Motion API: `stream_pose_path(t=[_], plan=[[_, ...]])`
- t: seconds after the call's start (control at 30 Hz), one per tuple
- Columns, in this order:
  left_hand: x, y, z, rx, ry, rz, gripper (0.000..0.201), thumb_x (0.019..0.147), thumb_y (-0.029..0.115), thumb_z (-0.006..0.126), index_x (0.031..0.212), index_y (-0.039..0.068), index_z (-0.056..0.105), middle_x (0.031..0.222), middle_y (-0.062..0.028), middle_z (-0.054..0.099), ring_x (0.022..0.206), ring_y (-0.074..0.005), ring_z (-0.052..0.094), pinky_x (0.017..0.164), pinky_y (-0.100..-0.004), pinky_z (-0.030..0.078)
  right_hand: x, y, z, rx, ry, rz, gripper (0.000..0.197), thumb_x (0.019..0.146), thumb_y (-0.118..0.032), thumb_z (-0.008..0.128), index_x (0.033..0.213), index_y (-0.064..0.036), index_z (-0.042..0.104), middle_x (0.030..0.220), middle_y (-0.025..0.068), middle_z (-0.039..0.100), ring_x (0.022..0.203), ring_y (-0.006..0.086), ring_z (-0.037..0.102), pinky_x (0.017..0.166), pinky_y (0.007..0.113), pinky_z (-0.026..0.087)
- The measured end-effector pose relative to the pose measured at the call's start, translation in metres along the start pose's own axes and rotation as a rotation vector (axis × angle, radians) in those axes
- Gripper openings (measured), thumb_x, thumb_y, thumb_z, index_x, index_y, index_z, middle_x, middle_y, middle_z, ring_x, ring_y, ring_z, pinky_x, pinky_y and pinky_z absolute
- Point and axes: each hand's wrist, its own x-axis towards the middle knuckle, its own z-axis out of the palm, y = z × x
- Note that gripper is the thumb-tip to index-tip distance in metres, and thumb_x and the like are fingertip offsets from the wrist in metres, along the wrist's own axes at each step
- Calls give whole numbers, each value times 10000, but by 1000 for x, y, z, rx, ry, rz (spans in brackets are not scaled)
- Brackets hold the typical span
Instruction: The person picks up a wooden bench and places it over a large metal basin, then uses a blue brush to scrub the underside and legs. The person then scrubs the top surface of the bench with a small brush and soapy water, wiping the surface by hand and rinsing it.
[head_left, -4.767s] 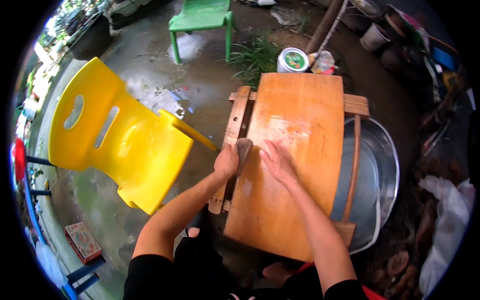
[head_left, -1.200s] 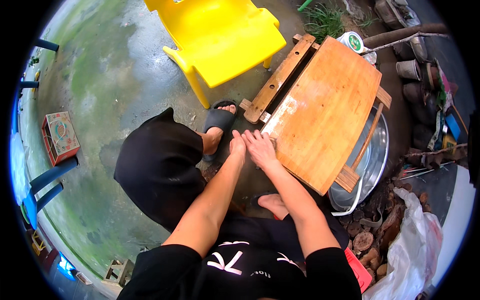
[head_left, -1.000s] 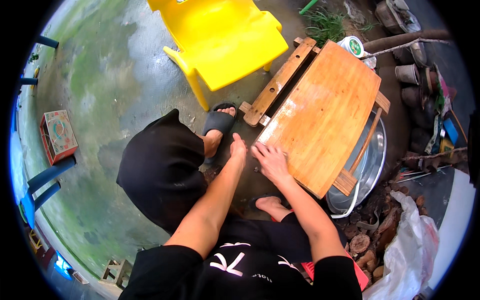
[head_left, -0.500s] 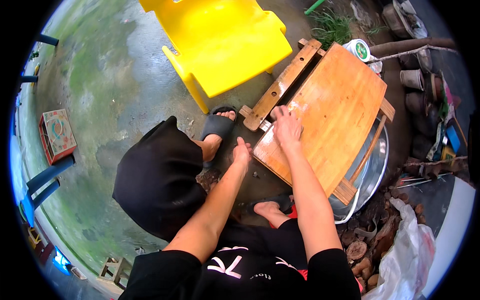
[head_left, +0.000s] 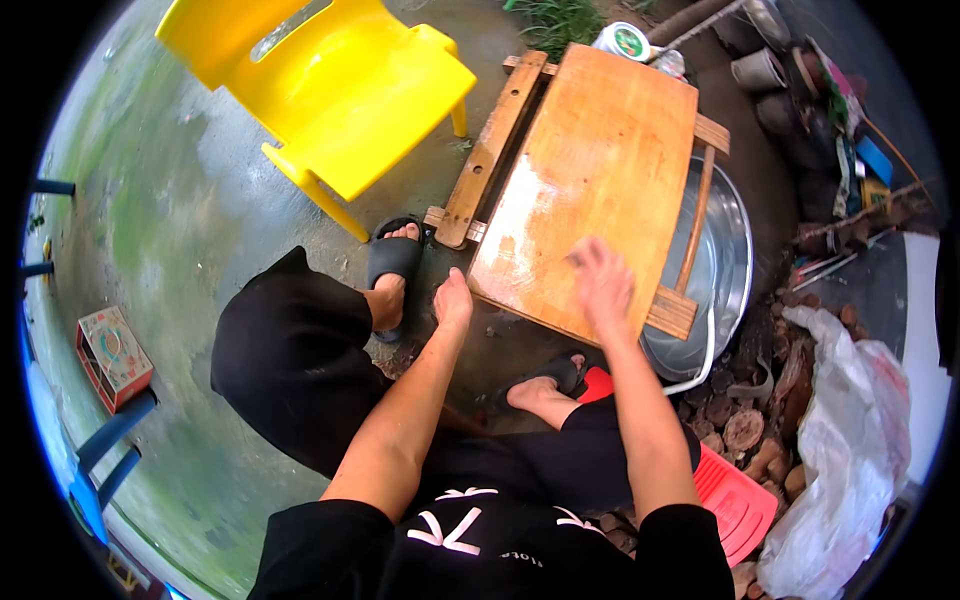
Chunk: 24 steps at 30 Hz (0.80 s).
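Wooden board: upper centre of the frame, glossy on its left side. Caution: if that gloss is moisture, sideways force could make the right hand slip toward the metal basin at right. Right forearm extends upward from lower right; hand over the board's lower part, blurred, finger closure and contact indeterminable. Left hand: beside the lower-left corner, fingers partly curled; any grip unconfirmed. Yellow chair: upper left.
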Motion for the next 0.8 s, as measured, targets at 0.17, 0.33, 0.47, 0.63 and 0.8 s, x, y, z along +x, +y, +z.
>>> stream_pose_path(t=[0.17, 0.33, 0.47, 0.63, 0.8], plan=[[-25, 10, 9, 120, -47, 396, 506, 959, 406, 332, 1125, 16, 608, 1190, -270, 562, 1127, -436, 516, 954, -473, 411, 12, -20, 29, 8, 341, 40, 290, 813, -152, 551, 1093, -109, 614, 1126, 49, 584, 1002, 228, 553, 875, 403, 458], [-62, 26, 13, 195, -168, 569, 473, 972, 346, 348, 1164, -43, 537, 1195, -275, 555, 1151, -435, 493, 972, -448, 396, -65, -107, 20, 317, 192, -54, 508, 727, -61, 586, 1230, -125, 559, 1268, 28, 503, 1101, 262, 495, 915, 421, 399], [-69, 11, 36, 375, -146, 910, 406, 968, 274, 401, 1192, -40, 527, 1261, -280, 508, 1207, -414, 454, 1019, -440, 371, -106, -13, -10, 166, 219, 135, 549, 737, -89, 623, 1269, -197, 538, 1300, 42, 487, 1116, 278, 489, 907, 465, 393], [-95, 6, 60, 565, -278, 1137, 441, 953, 240, 450, 1284, -49, 477, 1348, -252, 468, 1280, -405, 405, 1073, -442, 329, -99, 36, -33, 266, 358, 586, 468, 839, -103, 558, 1299, -161, 493, 1342, 86, 468, 1120, 311, 503, 887, 458, 402], [-86, -4, 61, 793, -251, 1239, 545, 861, 128, 524, 1367, -21, 388, 1441, -212, 373, 1362, -352, 314, 1098, -431, 287, -147, -16, -6, 330, 442, 664, 610, 779, -109, 672, 1349, -176, 464, 1321, 67, 464, 1150, 298, 483, 932, 461, 384]])
